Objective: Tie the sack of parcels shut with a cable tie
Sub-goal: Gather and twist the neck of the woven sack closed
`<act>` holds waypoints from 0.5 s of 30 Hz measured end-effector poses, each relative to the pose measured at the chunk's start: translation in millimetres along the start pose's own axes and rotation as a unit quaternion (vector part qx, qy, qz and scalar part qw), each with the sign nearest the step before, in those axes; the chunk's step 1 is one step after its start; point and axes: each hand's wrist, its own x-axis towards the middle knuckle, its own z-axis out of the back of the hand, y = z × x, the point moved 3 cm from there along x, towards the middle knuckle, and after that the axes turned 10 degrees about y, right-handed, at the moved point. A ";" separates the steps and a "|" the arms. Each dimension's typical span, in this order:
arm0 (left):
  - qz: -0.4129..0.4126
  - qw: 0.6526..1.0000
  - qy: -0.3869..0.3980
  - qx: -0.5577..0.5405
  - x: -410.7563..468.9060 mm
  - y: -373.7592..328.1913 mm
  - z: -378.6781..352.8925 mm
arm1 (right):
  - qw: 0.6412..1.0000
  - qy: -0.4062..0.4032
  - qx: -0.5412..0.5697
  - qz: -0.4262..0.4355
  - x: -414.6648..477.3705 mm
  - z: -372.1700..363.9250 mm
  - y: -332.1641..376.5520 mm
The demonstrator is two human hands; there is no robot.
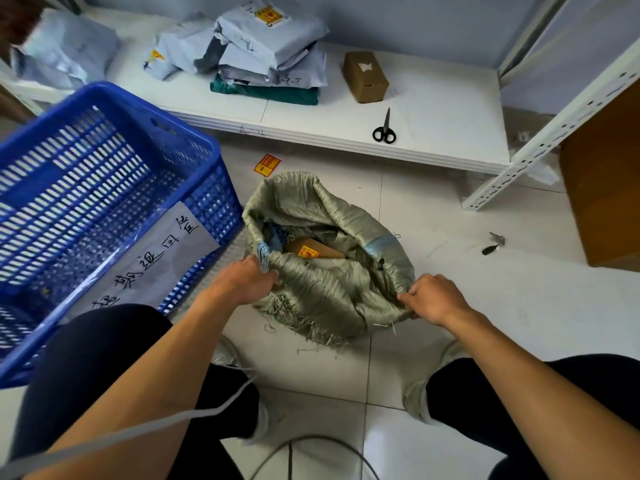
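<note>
Blue crate (104, 188) at left, then left hand (247, 280) and right hand (434, 299) each clenched on opposite near-rim folds of the woven sack (329, 292) on the floor tiles, mouth open, presumably for bunching; no cable tie visible.

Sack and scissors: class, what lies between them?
In the head view, a red-and-yellow sticker on bare floor tiles separates sack from shelf edge holding scissors.
</note>
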 end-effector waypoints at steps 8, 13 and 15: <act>0.060 0.995 -0.071 -0.043 5.6 3.1 0.2 | 0.998 0.031 0.048 -0.011 -18.7 0.0 -1.8; 0.057 0.990 -0.123 -0.030 8.3 1.9 9.5 | 0.997 0.003 0.062 0.037 -23.0 3.9 -0.8; 0.062 0.988 -0.134 -0.050 8.0 -1.0 11.4 | 0.995 0.000 0.079 0.053 -24.7 5.3 0.5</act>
